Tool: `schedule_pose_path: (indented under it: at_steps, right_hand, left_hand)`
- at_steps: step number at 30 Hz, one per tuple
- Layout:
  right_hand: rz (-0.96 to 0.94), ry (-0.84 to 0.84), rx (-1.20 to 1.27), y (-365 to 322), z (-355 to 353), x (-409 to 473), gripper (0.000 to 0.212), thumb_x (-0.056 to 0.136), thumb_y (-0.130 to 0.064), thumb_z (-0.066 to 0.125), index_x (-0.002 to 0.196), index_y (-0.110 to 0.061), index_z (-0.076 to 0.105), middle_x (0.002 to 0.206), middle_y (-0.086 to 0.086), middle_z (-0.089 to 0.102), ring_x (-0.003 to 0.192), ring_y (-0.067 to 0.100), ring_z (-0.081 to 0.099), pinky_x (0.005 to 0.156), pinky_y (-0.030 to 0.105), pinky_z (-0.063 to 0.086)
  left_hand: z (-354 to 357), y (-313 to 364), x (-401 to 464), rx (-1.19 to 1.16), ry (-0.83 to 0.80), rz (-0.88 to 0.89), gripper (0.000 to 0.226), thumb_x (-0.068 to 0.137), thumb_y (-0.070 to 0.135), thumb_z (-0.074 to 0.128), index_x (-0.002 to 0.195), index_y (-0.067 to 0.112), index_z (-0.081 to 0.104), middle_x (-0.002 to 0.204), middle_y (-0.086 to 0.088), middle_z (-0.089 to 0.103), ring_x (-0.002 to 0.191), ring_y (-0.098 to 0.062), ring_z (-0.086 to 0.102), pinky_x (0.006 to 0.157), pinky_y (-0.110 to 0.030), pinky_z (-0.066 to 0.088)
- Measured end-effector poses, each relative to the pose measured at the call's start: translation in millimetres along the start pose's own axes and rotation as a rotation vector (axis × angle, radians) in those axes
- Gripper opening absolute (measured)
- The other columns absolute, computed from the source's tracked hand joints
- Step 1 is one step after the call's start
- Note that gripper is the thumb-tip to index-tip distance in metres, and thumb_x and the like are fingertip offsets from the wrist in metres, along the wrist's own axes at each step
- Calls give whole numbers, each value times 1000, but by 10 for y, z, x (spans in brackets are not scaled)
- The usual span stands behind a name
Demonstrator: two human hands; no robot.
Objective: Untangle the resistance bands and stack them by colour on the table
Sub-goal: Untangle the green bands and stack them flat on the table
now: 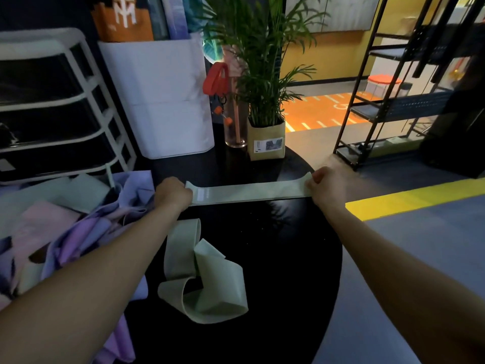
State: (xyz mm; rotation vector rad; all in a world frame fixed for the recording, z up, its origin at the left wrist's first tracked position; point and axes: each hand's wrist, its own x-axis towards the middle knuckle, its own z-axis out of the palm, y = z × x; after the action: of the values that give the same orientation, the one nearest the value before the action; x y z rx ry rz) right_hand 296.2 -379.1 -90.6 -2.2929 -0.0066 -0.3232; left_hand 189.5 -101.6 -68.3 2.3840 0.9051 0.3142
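A pale green flat elastic resistance band [252, 191] is stretched taut and level between 2 bare hands above a round, glossy black counter [296, 248]. Its left end is gripped by the left hand [173, 193], whose fingers are curled round it, with a small white printed label visible on the band just beside that hand. Its right end is pinched by the right hand [325, 185] between thumb and curled fingers, with a short flap of band sticking up past the grip. Both forearms reach in from the lower edge of the view.

A second pale green band [207, 274], twisted and folded into loose loops, lies on the counter nearer the person, below the stretched one and apart from it.

At the left edge of the counter, a tangled heap of purple, lilac and pink bands [78, 232] is partly covered by the left forearm.

Farther back on the counter are a white rectangular container [162, 101], a white-framed unit of dark drawers [52, 101], a clear glass tube [235, 124] with a red loop [216, 78] hung at its top, and a green potted palm [265, 74] in a tan square pot. A black metal shelving rack [393, 88] stands on the floor to the right.
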Motion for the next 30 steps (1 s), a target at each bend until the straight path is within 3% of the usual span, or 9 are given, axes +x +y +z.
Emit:
schedule_pose_path:
  at_steps: [3,6,8,10,13,19,25,30]
  right_hand:
    - [-7,3,-29,-3,13,-23,17,88,-16,56,94,-1,64,98,19,65,94,34,59,77,35,43]
    - [-72,-17,-238,-13,-4,-64,25,85,-7,52,110,-4,57,114,18,53,111,37,45,89,40,39]
    - [-207,-45,-295,-97,-22,-136,36,88,-14,56,123,-8,52,125,16,47,117,34,37,96,39,31]
    - [-387,-193,-220,-231,-9,-217,50,87,-28,62,133,-14,48,135,10,43,124,31,34,101,34,27]
    - [-499,-514,-273,-330,119,-280,64,84,-44,62,141,-28,38,147,2,32,134,30,25,110,42,23]
    - [-494,-576,-259,-282,178,-257,43,91,-39,55,133,-32,48,138,0,42,129,27,32,106,41,26]
    - [-497,-548,-297,-380,155,-345,47,90,-37,56,135,-28,47,143,3,38,134,27,29,110,42,26]
    - [-527,-525,-148,-627,63,-680,40,89,-31,60,126,-17,56,127,6,52,118,24,46,98,30,36]
  left_hand:
    - [37,-40,-3,1,-6,-14,19,82,3,53,95,-9,61,105,-29,62,96,-41,60,71,-37,45]
    - [42,-47,-4,6,-3,-18,32,85,8,55,116,2,51,125,-21,48,109,-39,51,84,-38,43]
    - [47,-57,2,14,0,65,42,86,13,58,126,7,47,132,-19,40,117,-38,46,96,-38,39]
    - [53,-64,-10,27,-46,191,52,86,21,64,134,12,45,138,-15,37,124,-35,42,105,-37,34]
    - [83,-103,-31,84,-160,276,58,85,30,66,137,16,44,143,-11,35,129,-32,38,109,-35,29]
    - [110,-133,0,103,-226,266,49,85,31,67,129,16,53,137,-12,42,122,-32,45,106,-37,35]
    - [38,-94,-68,77,-190,320,50,90,30,60,134,12,47,144,-8,35,131,-26,38,108,-30,28]
    - [-221,15,-326,38,-154,442,37,91,26,58,126,13,54,134,-9,44,123,-25,44,104,-30,33]
